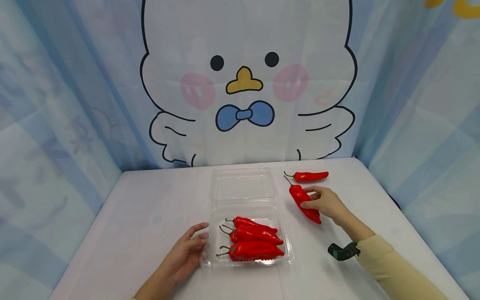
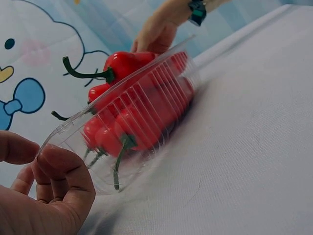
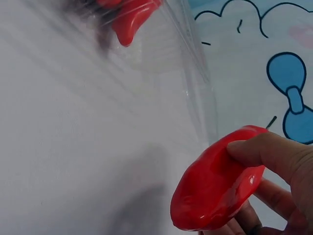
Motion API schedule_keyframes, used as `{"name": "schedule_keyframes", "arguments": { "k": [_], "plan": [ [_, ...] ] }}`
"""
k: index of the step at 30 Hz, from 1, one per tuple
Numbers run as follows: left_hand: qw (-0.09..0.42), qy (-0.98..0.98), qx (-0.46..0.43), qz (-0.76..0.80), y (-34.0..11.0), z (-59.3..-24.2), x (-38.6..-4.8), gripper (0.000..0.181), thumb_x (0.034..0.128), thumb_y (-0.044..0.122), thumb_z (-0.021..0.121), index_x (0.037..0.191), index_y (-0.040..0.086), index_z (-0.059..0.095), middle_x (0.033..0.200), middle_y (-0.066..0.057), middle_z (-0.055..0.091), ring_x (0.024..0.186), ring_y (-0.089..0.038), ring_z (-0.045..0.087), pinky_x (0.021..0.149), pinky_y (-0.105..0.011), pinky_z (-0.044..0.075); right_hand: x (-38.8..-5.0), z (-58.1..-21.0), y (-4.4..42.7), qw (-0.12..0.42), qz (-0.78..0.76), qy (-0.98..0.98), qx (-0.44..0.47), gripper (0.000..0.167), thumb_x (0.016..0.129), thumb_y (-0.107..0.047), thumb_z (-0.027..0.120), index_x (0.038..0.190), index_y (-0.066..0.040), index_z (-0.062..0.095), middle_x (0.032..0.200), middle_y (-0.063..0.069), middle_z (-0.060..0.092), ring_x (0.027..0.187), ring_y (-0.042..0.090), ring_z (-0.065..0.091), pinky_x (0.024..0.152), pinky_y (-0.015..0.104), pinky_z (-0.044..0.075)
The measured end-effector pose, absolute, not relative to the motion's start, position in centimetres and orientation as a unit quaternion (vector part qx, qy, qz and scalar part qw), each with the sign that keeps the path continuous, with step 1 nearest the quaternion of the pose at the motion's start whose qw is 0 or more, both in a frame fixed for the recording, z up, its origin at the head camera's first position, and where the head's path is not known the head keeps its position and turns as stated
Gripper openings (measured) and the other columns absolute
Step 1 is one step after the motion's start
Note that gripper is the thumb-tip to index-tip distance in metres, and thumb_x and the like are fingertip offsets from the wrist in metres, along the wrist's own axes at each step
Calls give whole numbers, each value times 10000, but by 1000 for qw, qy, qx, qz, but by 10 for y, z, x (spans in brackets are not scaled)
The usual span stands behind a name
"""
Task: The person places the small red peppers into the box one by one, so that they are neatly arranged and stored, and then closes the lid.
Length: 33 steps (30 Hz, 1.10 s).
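Note:
My right hand (image 1: pixel 324 202) holds a red chili pepper (image 1: pixel 298 194) above the table, right of a clear plastic clamshell box (image 1: pixel 279 212). In the right wrist view the thumb lies over the pepper (image 3: pixel 215 181) and the other fingers are behind it. My left hand (image 1: pixel 189 250) is at the box's left side; the left wrist view shows its thumb and fingers pinching the rim (image 2: pixel 73 120). Three red peppers (image 1: pixel 255 235) with green stems lie side by side in the box's base, stems to the left.
Another red pepper (image 1: pixel 310 176) lies on the white table (image 1: pixel 161 200) at the back right. The box's open lid (image 1: pixel 243 185) lies back behind the base. A curtain with a cartoon bird (image 1: pixel 243 137) hangs beyond the table. A dark wrist device (image 1: pixel 343 251) is by the right sleeve.

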State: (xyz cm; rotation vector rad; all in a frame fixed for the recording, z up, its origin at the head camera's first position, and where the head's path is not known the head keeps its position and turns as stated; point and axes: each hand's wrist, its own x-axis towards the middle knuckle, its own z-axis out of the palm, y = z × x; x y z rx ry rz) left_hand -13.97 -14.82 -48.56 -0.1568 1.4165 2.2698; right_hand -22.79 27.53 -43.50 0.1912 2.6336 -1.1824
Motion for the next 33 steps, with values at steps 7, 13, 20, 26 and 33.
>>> {"name": "schedule_keyframes", "arguments": {
  "k": [7,13,20,26,33],
  "plan": [
    [230,513,-61,824,-150,-486,-140,372,1004,14,518,1327,198,499,994,88,575,837,-51,548,694,-227,497,-224,-426,252,119,-416,901,33,643,869,-183,806,1430,-9,543,1243,246,637,1107,360,606,843,415,612],
    [230,512,-57,826,-149,-487,-140,383,996,7,513,1327,199,501,1001,83,572,839,-55,549,693,-228,497,-222,-418,237,117,-421,899,1,616,860,-163,817,1407,-12,578,1208,222,665,1084,334,623,827,398,615],
    [231,509,-56,827,-150,-487,-140,408,984,-8,511,1342,186,484,998,83,568,838,-57,548,691,-227,497,-217,-412,219,119,-422,898,-36,568,850,-152,827,1367,-26,628,1178,183,696,1054,293,642,827,393,617],
    [230,510,-55,827,-151,-487,-140,385,999,3,509,1327,205,505,1002,85,574,844,-57,548,699,-229,491,-219,-411,202,129,-414,899,-63,543,841,-168,836,1344,-63,659,1147,126,703,1009,251,636,809,364,612],
    [229,511,-58,826,-150,-487,-140,371,1000,8,515,1312,209,506,990,92,576,832,-49,554,687,-222,489,-219,-417,183,153,-422,890,-82,511,839,-164,838,1321,-96,683,1122,89,702,988,225,637,803,363,613]
  ]
}}
